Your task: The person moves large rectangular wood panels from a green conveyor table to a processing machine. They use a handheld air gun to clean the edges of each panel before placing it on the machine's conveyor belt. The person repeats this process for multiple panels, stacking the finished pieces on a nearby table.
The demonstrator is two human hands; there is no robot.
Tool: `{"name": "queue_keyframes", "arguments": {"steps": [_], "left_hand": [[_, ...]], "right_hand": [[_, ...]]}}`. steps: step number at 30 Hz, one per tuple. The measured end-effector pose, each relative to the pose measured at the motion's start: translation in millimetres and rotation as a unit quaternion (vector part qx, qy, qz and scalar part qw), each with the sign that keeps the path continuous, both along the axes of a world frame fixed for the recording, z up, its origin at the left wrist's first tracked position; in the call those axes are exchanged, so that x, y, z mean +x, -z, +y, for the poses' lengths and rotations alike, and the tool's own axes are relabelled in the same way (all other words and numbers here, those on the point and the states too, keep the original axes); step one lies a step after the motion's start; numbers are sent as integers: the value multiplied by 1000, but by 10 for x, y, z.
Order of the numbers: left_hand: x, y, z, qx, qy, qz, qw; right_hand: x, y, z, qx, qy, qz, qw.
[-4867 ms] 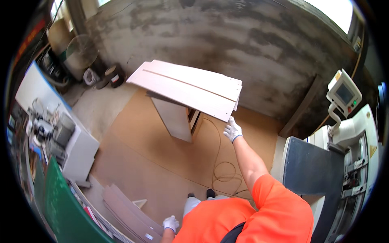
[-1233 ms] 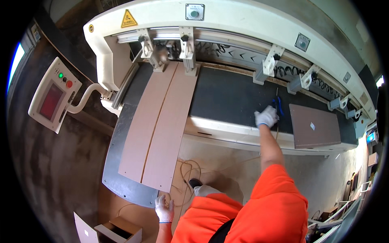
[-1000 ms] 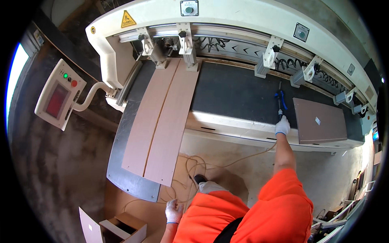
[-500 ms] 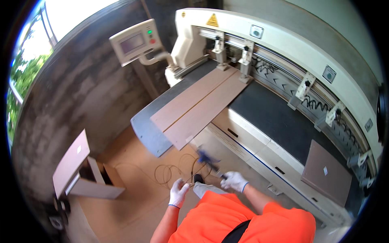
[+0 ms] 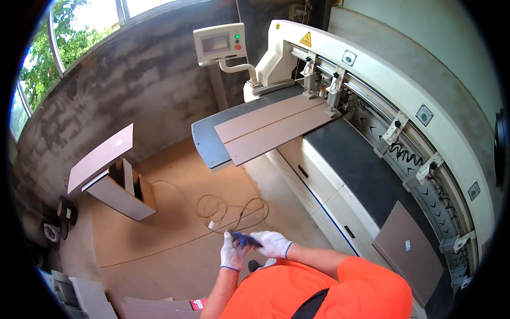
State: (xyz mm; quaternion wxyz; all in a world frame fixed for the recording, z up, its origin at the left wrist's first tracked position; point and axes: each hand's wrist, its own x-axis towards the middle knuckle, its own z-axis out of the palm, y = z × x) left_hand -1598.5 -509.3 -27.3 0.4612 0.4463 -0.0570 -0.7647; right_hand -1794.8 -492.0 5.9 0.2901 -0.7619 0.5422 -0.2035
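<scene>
A blue-and-black hand tool lies between my two gloved hands, low in front of my body; its exact kind does not show. My right hand is closed around one end of it. At the other end, my left hand has its fingers curled onto the blue part. Both hands wear white knit gloves. Just beyond them a thin tan hose lies in loops on the floor, near a small white piece.
At right stands a long white machine with a black bed and clamps. Two brown panels lie on its left end; another panel leans at its right. A control screen is behind. A partly built cabinet stands left; flat boards lie lower left.
My right hand has brought the tool left and closer to my body. My left hand, formerly apart from it, now meets it. The view has swung, bringing boards into sight at lower left.
</scene>
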Motion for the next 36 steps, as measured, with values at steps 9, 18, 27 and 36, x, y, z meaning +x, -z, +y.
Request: {"name": "queue_keyframes", "arguments": {"steps": [9, 18, 27, 36], "left_hand": [[67, 1010, 1189, 12, 102, 107, 989], [-799, 881, 2507, 174, -93, 47, 979], [447, 603, 3892, 35, -404, -20, 914], [-273, 1581, 7063, 128, -521, 11, 844]], "right_hand": [[-2645, 469, 460, 142, 593, -486, 627], [-3048, 775, 1747, 225, 336, -107, 908], [-1137, 283, 2166, 204, -514, 328, 766], [-387, 221, 3030, 127, -581, 372, 713]]}}
